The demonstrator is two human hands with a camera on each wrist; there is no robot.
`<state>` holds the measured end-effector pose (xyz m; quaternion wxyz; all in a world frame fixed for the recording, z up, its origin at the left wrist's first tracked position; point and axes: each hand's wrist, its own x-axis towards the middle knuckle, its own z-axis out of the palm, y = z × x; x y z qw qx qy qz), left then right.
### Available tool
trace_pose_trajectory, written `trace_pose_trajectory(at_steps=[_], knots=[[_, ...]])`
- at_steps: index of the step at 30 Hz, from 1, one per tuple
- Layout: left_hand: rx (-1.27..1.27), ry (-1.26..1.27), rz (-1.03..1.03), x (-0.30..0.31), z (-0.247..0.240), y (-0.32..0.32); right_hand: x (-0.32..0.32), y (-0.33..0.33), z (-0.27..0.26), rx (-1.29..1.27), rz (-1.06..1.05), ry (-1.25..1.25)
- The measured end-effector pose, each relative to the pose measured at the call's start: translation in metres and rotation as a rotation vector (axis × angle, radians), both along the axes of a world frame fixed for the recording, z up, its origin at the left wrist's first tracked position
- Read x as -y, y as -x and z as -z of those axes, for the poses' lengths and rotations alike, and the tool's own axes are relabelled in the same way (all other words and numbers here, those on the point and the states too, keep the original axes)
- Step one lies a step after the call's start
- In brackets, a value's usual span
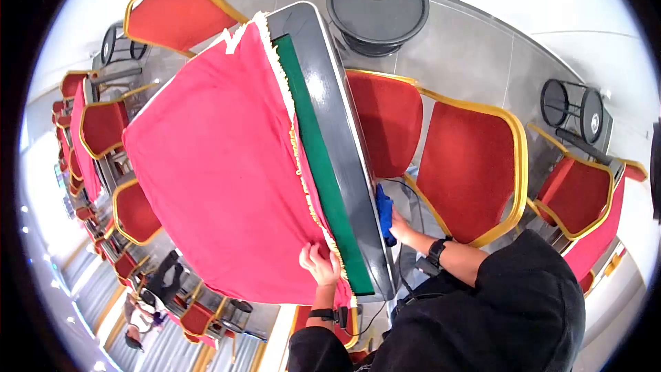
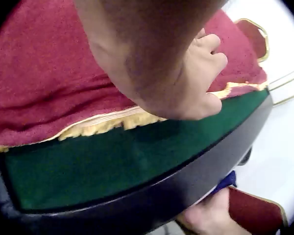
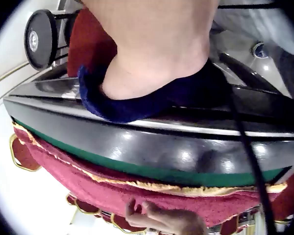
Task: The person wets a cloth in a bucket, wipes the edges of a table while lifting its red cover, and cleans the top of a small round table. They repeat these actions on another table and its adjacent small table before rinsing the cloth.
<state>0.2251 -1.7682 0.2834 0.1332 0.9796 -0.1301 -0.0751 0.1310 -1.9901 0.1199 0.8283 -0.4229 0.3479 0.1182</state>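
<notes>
A red cloth with yellow fringe covers most of a table, leaving a green felt strip and the glossy dark rim bare. My left hand rests on the cloth beside the fringe, fingers loosely bent; in the left wrist view the thumb of that hand lies at the fringed edge. My right hand holds a blue cloth against the outer side of the rim. In the right wrist view the blue cloth is bunched under the hand, its fingertips mostly hidden.
Red chairs with gold frames stand close by on the right, more on the left. A round black stool is beyond the table's far end. A black cable hangs near my right hand. A person is at the lower left.
</notes>
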Motion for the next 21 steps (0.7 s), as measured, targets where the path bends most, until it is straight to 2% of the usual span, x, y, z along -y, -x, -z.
trace_pose_trajectory(at_steps=[1, 4, 5, 6, 8, 9, 10, 11, 13, 14, 15, 17, 20, 21], knots=[[0.038, 0.045, 0.021, 0.014, 0.001, -0.028, 0.014, -0.018, 0.002, 0.025, -0.082, 0.008], [0.076, 0.079, 0.142, 0.055, 0.013, -0.121, 0.044, -0.125, 0.023, 0.048, 0.087, 0.228], [0.095, 0.122, 0.144, 0.07, 0.015, -0.149, 0.074, -0.18, -0.009, 0.081, -0.003, 0.409], [0.11, 0.133, 0.118, 0.086, 0.02, -0.169, 0.095, -0.225, -0.017, 0.106, 0.017, 0.346], [0.112, 0.123, 0.055, 0.105, 0.034, -0.191, 0.117, -0.293, 0.023, 0.343, 0.149, 0.436], [0.102, 0.105, 0.019, 0.114, 0.042, -0.195, 0.136, -0.328, 0.01, 0.282, 0.125, 0.598], [0.137, 0.026, 0.036, 0.123, 0.04, -0.197, 0.147, -0.359, 0.007, 0.242, 0.2, 0.653], [0.145, 0.016, 0.027, 0.125, 0.041, -0.198, 0.15, -0.39, 0.023, 0.175, 0.254, 0.809], [0.155, -0.006, 0.007, 0.125, 0.045, -0.196, 0.168, -0.443, 0.019, 0.167, 0.338, 0.913], [0.159, -0.027, 0.004, 0.125, 0.045, -0.195, 0.179, -0.466, 0.012, 0.128, 0.329, 0.705], [0.163, -0.033, 0.012, 0.123, 0.043, -0.195, 0.191, -0.479, -0.024, 0.039, 0.27, 0.723], [0.181, -0.033, 0.025, 0.125, 0.045, -0.198, 0.203, -0.495, -0.029, -0.027, 0.177, 0.691], [0.182, -0.041, 0.029, 0.124, 0.044, -0.198, 0.205, -0.508, -0.058, -0.118, 0.373, 0.754], [0.178, -0.036, 0.03, 0.126, 0.043, -0.2, 0.207, -0.512, -0.059, -0.082, 0.383, 0.637]])
